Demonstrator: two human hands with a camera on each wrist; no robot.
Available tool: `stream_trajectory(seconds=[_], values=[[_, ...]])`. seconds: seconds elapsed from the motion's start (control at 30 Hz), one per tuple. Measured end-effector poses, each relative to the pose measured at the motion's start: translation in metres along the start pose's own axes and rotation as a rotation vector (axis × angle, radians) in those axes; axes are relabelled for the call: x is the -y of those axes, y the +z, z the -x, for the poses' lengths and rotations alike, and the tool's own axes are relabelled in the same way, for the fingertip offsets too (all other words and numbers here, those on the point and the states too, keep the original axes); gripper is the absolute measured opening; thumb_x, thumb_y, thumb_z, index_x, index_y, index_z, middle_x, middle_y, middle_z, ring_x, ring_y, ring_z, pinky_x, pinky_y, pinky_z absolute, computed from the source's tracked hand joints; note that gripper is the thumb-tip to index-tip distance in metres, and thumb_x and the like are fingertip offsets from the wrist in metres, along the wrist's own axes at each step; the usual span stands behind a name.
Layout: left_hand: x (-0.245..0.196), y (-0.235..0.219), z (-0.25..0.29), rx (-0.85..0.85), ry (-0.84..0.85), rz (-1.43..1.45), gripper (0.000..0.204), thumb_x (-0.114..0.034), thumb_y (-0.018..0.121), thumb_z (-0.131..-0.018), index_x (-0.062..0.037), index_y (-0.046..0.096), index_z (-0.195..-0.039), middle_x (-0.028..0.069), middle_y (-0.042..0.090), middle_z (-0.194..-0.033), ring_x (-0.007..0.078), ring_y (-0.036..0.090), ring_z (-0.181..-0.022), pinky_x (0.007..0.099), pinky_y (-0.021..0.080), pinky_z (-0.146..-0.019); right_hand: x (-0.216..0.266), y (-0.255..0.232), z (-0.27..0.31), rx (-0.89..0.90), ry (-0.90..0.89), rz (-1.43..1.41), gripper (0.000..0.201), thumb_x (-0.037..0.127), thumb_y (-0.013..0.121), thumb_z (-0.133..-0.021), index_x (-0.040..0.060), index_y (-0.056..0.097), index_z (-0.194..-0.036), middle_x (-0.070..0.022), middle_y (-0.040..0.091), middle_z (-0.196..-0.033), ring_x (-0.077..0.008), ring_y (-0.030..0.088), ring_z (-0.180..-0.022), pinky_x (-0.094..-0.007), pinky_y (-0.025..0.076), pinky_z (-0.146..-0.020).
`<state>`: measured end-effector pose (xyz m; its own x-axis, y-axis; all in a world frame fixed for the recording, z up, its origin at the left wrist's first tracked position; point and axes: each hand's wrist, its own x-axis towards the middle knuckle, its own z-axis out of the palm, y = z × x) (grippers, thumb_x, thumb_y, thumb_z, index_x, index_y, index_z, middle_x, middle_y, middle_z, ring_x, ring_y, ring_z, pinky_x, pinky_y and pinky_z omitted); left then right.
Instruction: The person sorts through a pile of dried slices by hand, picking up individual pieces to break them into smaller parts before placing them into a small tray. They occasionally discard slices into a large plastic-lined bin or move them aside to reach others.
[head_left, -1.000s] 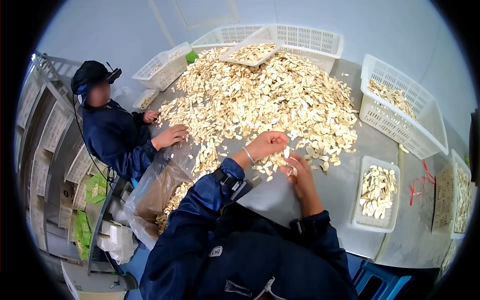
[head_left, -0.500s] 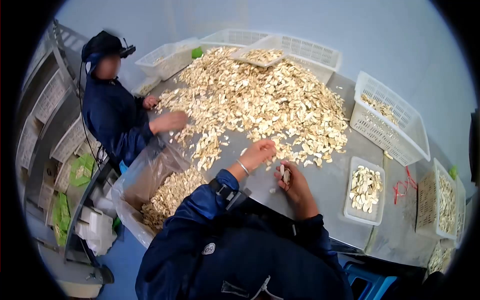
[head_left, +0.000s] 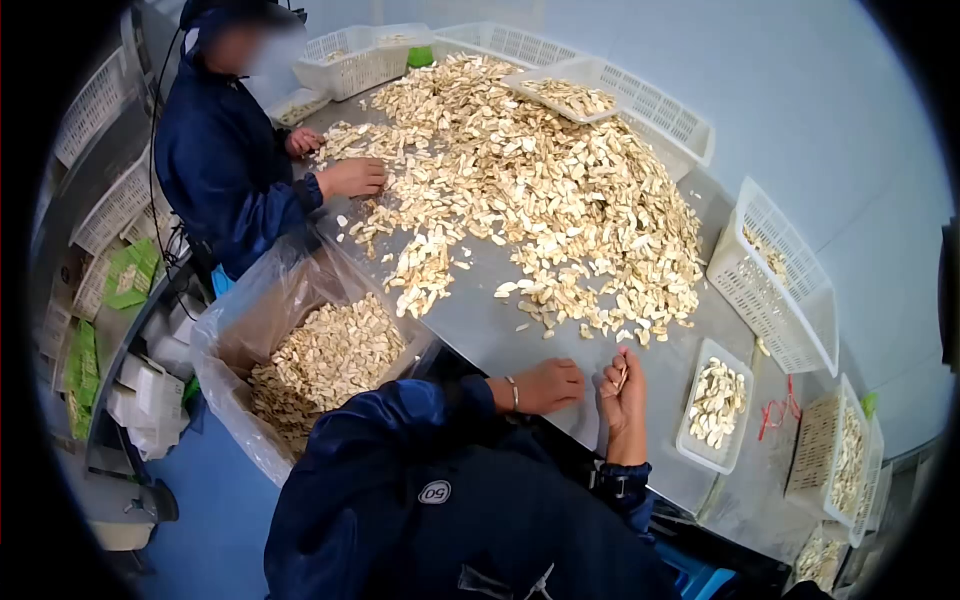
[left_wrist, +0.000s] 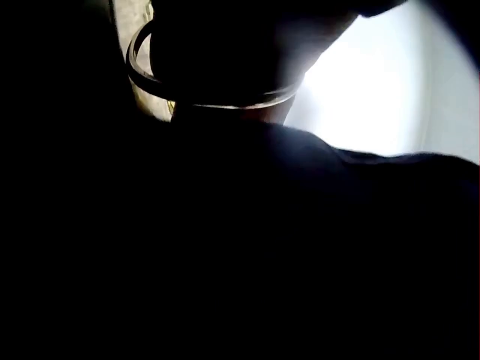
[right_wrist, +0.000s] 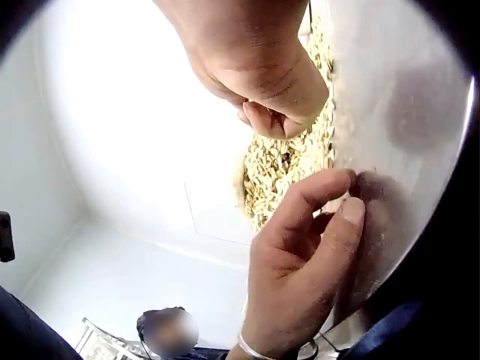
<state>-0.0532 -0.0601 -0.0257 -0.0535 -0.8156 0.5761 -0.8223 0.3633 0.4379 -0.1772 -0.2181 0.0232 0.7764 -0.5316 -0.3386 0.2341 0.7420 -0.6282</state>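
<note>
Near the front edge of the metal table, the left hand [head_left: 550, 386], with a bracelet at its wrist, rests with loosely bent fingers. The right wrist view shows nothing between the thumb and fingers of that left hand [right_wrist: 300, 262]. Just to its right, the right hand [head_left: 625, 400] is raised with curled fingers round pale dried slices [head_left: 623, 377], mostly hidden by the fingers. Beyond both hands spreads a large heap of slices [head_left: 560, 190]. The left wrist view is mostly dark, with the bracelet [left_wrist: 232, 106] across a shadowed wrist.
A lined box [head_left: 225, 345] of slices stands left of the table. On the right are a small tray [head_left: 683, 440], a red string [head_left: 770, 418] and white baskets [head_left: 790, 330]. Another person [head_left: 225, 170] works at the left, one hand at the heap.
Both hands have drawn back from the heap towards the table's front edge. The right hand's fingers have closed further round its slices. The head view has shifted, showing more of the lined box.
</note>
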Motion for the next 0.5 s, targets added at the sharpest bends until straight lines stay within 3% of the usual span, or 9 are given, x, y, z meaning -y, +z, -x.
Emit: stream_trajectory(seconds=[0.17,0.27,0.37,0.4,0.5], values=[[0.031,-0.037,0.026,-0.041,-0.184,-0.375,0.005,-0.013,0.066,-0.084,-0.0101,0.064,-0.087,0.0031,0.063,-0.097,0.0244,0.061,-0.096,0.037,0.049,-0.09,-0.001,0.004,0.009,-0.062,-0.012,-0.011,0.015,0.022,0.055,-0.103,0.0085,0.057,-0.11,0.0017,0.051,-0.075,-0.0071,0.042,-0.056,-0.0214,0.031,-0.043],[0.045,-0.062,0.05,-0.206,-0.286,-0.459,0.006,-0.012,0.067,-0.084,-0.0093,0.065,-0.088,0.0032,0.063,-0.095,0.0244,0.061,-0.094,0.0361,0.049,-0.09,-0.006,0.005,0.014,-0.098,-0.019,0.041,0.015,0.022,0.055,-0.103,0.0086,0.058,-0.109,0.0015,0.052,-0.075,-0.0073,0.042,-0.056,-0.0217,0.032,-0.044],[0.039,-0.076,0.06,-0.328,-0.354,-0.379,0.007,-0.009,0.066,-0.083,-0.0088,0.066,-0.09,0.0043,0.063,-0.095,0.0245,0.061,-0.094,0.0356,0.049,-0.09,-0.003,-0.004,0.022,-0.141,-0.04,0.048,0.015,0.022,0.056,-0.103,0.0091,0.058,-0.109,0.0024,0.05,-0.073,-0.0067,0.041,-0.055,-0.022,0.031,-0.045],[0.039,-0.076,0.06,-0.349,-0.337,-0.388,0.005,-0.011,0.065,-0.081,-0.0101,0.063,-0.086,0.0044,0.059,-0.092,0.0254,0.058,-0.093,0.0371,0.048,-0.085,-0.001,-0.009,0.026,-0.138,-0.048,0.053,0.015,0.023,0.056,-0.103,0.0091,0.058,-0.109,0.0029,0.049,-0.073,-0.0065,0.041,-0.055,-0.022,0.031,-0.045],[0.036,-0.078,0.058,-0.327,-0.382,-0.388,0.005,-0.011,0.065,-0.082,-0.0103,0.063,-0.086,0.0045,0.059,-0.092,0.0254,0.057,-0.092,0.037,0.048,-0.083,0.008,-0.017,0.035,-0.128,-0.07,0.08,0.015,0.023,0.056,-0.103,0.0093,0.058,-0.109,0.004,0.047,-0.072,-0.0057,0.038,-0.055,-0.0219,0.029,-0.045]])
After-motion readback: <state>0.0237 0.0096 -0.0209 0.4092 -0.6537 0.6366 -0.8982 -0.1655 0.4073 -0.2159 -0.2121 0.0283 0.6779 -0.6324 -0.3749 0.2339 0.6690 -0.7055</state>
